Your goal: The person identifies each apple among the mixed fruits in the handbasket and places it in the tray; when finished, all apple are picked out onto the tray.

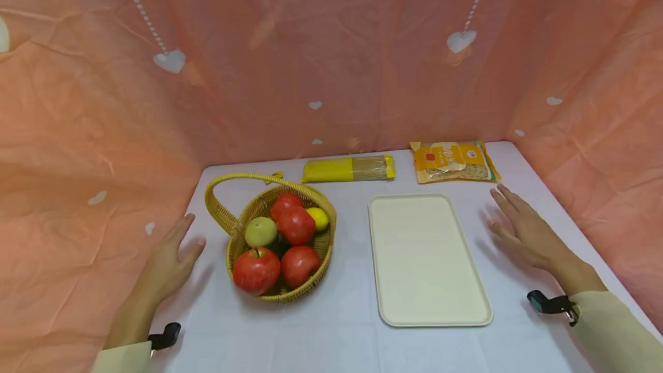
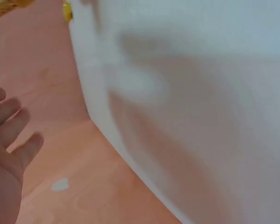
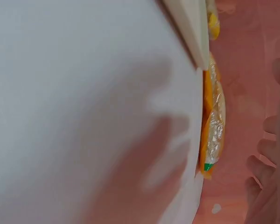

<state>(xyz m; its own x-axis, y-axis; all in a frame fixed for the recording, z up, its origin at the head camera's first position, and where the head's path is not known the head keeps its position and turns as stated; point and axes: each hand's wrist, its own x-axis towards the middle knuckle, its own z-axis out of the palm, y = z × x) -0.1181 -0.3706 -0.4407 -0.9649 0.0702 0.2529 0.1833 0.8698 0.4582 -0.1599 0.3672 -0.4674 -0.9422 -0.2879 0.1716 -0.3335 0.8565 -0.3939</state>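
Observation:
In the head view my left hand (image 1: 168,263) hovers at the table's left side, fingers extended and holding nothing. Nearest to it stands a wicker basket (image 1: 323,266) with a tall arched handle. Inside the basket lie several red fruits, among them a large apple-like one (image 1: 256,271), plus a green fruit (image 1: 261,232) and a yellow lemon-like fruit (image 1: 318,219). My right hand (image 1: 530,235) is over the right side, fingers straight, touching nothing. Left of it lies a cream rectangular tray (image 1: 430,261). Both wrist views show the hands (image 2: 4,154) (image 3: 268,177) with spread fingers.
Along the back edge lie a yellow pack of dry noodles (image 1: 348,168) and an orange-yellow food bag (image 1: 454,162). A small yellow item (image 1: 274,177) is partly behind the basket handle. Pink cloth (image 1: 331,73) with hearts surrounds the white table (image 1: 342,344).

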